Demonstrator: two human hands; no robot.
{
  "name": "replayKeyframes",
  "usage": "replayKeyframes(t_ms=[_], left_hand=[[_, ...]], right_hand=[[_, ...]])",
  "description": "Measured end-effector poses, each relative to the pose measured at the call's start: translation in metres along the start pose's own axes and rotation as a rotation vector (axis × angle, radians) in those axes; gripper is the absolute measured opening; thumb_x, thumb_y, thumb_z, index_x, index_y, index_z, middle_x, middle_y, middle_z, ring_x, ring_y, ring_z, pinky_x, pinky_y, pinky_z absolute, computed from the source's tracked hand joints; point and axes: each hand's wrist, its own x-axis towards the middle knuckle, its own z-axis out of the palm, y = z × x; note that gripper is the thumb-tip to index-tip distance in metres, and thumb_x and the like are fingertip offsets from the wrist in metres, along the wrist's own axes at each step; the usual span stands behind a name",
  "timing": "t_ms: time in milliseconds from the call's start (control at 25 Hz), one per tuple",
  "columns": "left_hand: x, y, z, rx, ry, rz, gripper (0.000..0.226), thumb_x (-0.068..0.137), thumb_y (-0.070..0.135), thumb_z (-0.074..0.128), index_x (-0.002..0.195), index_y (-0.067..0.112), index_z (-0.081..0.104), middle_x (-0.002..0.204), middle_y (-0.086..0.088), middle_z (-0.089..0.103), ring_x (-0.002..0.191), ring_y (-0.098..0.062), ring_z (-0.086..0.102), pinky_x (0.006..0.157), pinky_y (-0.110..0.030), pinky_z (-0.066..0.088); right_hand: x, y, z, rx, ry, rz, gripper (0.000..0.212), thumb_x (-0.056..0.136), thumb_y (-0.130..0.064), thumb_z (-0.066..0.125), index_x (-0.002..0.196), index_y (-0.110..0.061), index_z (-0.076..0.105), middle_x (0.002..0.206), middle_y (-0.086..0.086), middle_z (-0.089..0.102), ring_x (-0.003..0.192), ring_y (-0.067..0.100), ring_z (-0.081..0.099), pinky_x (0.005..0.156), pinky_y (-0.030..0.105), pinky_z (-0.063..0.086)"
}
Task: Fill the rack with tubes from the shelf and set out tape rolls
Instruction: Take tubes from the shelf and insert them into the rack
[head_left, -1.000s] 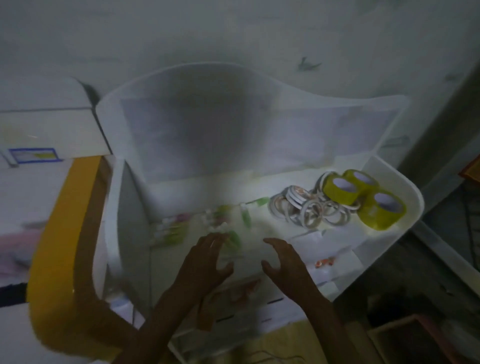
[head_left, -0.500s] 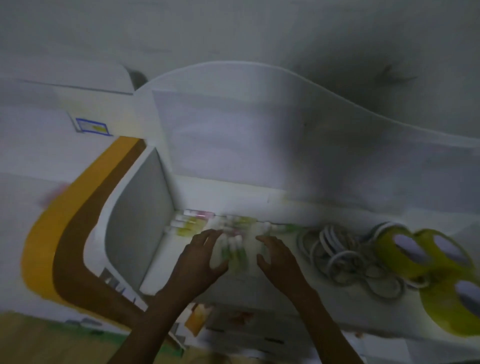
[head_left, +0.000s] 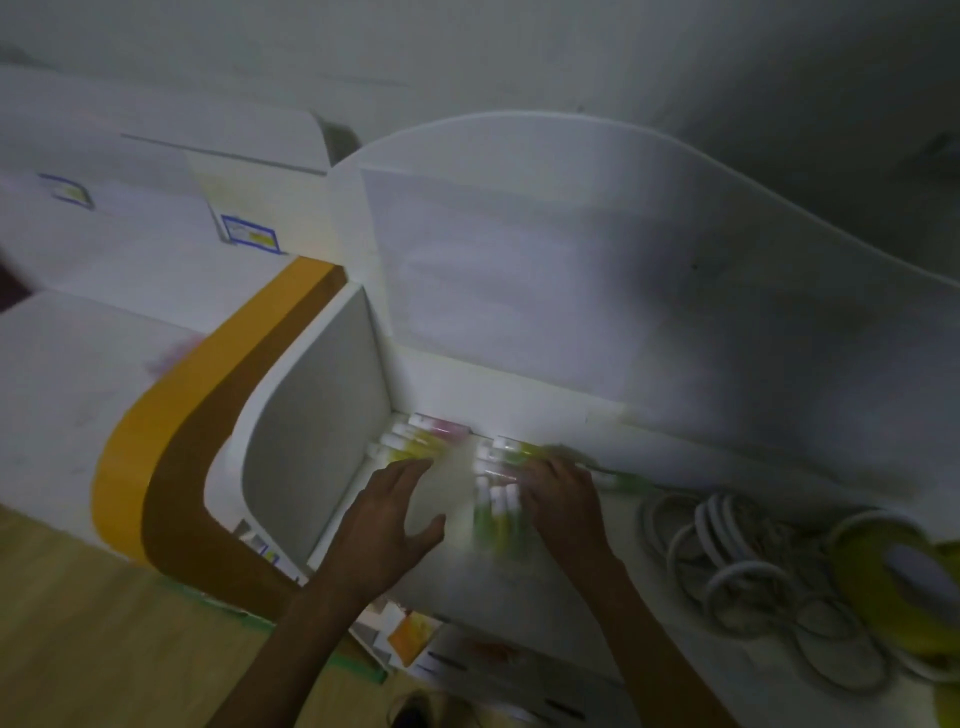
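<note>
In the head view, the only one here, both hands reach forward onto a white shelf (head_left: 519, 587) whose tall curved back panel (head_left: 571, 270) rises behind it. The left hand (head_left: 387, 525) hovers with its fingers spread and loosely straight, holding nothing, its fingertips just short of a small cluster of capped tubes (head_left: 415, 439) lying flat in the back left corner against the side wall (head_left: 311, 431). The right hand (head_left: 563, 501) lies over a second group of tubes (head_left: 496, 499); its fingers are down among them, but blur hides whether they pinch one or only touch, so I cannot tell its grip. The two hands are apart, with a bare patch of shelf between them. The corner tubes lie with their long axes running roughly left to right, white caps toward the side wall; those by the right hand point caps away from the person. The right hand is plainly the nearer to tubes and looks best placed to lift one. White tape rolls (head_left: 727, 561) and yellow tape rolls (head_left: 893, 582) lie well to the right of both hands. No rack is in view.
</note>
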Motion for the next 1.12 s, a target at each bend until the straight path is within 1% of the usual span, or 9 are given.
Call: replayKeyframes(t_ms=[200, 320, 480, 640, 720, 800, 880, 1040, 1120], left_hand=[[0.020, -0.004, 0.000, 0.014, -0.007, 0.052, 0.067, 0.078, 0.054, 0.051, 0.132, 0.014, 0.054, 0.127, -0.004, 0.059, 0.113, -0.022, 0.056, 0.091, -0.026, 0.042], [0.030, -0.005, 0.001, 0.003, -0.029, 0.071, 0.069, 0.078, 0.056, 0.050, 0.133, 0.015, 0.052, 0.130, -0.003, 0.057, 0.116, -0.020, 0.054, 0.093, -0.025, 0.041], [0.040, -0.009, 0.000, -0.007, -0.040, 0.093, 0.069, 0.078, 0.057, 0.049, 0.133, 0.016, 0.052, 0.130, -0.003, 0.057, 0.114, -0.020, 0.054, 0.090, -0.025, 0.042], [0.048, -0.011, 0.002, -0.003, -0.006, 0.083, 0.065, 0.075, 0.054, 0.050, 0.129, 0.017, 0.055, 0.123, -0.003, 0.060, 0.108, -0.021, 0.056, 0.084, -0.025, 0.044], [0.053, -0.014, 0.004, 0.005, 0.016, 0.055, 0.062, 0.073, 0.052, 0.051, 0.124, 0.017, 0.056, 0.119, -0.005, 0.061, 0.105, -0.025, 0.057, 0.085, -0.031, 0.048], [0.059, -0.017, 0.008, 0.021, 0.041, 0.043, 0.057, 0.071, 0.049, 0.052, 0.118, 0.017, 0.057, 0.113, -0.006, 0.062, 0.101, -0.029, 0.057, 0.083, -0.040, 0.052], [0.067, -0.018, 0.013, 0.038, 0.048, 0.024, 0.054, 0.069, 0.048, 0.052, 0.112, 0.016, 0.060, 0.108, -0.006, 0.062, 0.098, -0.031, 0.056, 0.081, -0.042, 0.051], [0.084, -0.025, 0.032, 0.110, 0.018, -0.057, 0.066, 0.070, 0.051, 0.046, 0.121, 0.012, 0.062, 0.119, -0.011, 0.060, 0.108, -0.035, 0.056, 0.090, -0.046, 0.047], [0.092, -0.027, 0.042, 0.125, 0.034, -0.122, 0.063, 0.074, 0.052, 0.046, 0.116, 0.009, 0.064, 0.115, -0.013, 0.062, 0.105, -0.037, 0.058, 0.088, -0.048, 0.047]], right_hand=[[0.001, 0.006, 0.003, -0.030, -0.051, 0.039, 0.022, 0.086, -0.033, 0.048, 0.093, -0.023, 0.066, 0.095, -0.001, 0.062, 0.093, 0.024, 0.057, 0.075, 0.036, 0.039], [0.001, 0.006, 0.001, 0.029, -0.012, 0.054, 0.022, 0.088, -0.030, 0.047, 0.090, -0.019, 0.066, 0.092, 0.001, 0.062, 0.090, 0.026, 0.058, 0.075, 0.036, 0.041], [-0.001, 0.011, -0.005, 0.103, 0.047, 0.012, 0.022, 0.094, -0.026, 0.044, 0.100, -0.021, 0.064, 0.099, 0.002, 0.062, 0.095, 0.022, 0.056, 0.078, 0.033, 0.044], [0.001, -0.001, -0.031, 0.542, 0.136, 0.304, 0.008, 0.096, -0.027, 0.057, 0.100, -0.022, 0.061, 0.097, -0.004, 0.064, 0.089, 0.007, 0.059, 0.074, 0.017, 0.043], [0.001, -0.006, -0.042, 0.703, 0.259, 0.366, 0.009, 0.091, -0.018, 0.064, 0.100, -0.018, 0.062, 0.092, -0.004, 0.066, 0.083, -0.004, 0.060, 0.072, 0.010, 0.044], [0.002, -0.010, -0.053, 0.877, 0.334, 0.419, 0.013, 0.089, -0.008, 0.067, 0.101, -0.010, 0.063, 0.089, -0.007, 0.069, 0.083, -0.003, 0.063, 0.074, 0.014, 0.048], [0.004, -0.010, -0.056, 1.004, 0.353, 0.437, 0.010, 0.088, -0.002, 0.065, 0.097, -0.003, 0.062, 0.082, -0.009, 0.071, 0.081, 0.002, 0.066, 0.073, 0.018, 0.051], [0.003, -0.008, -0.055, 1.057, 0.312, 0.437, 0.009, 0.089, -0.004, 0.065, 0.097, -0.008, 0.064, 0.088, 0.003, 0.071, 0.086, 0.014, 0.067, 0.077, 0.026, 0.052], [0.001, -0.005, -0.054, 1.058, 0.296, 0.431, 0.011, 0.088, -0.003, 0.066, 0.097, -0.009, 0.065, 0.090, 0.005, 0.070, 0.086, 0.015, 0.067, 0.076, 0.026, 0.052]])
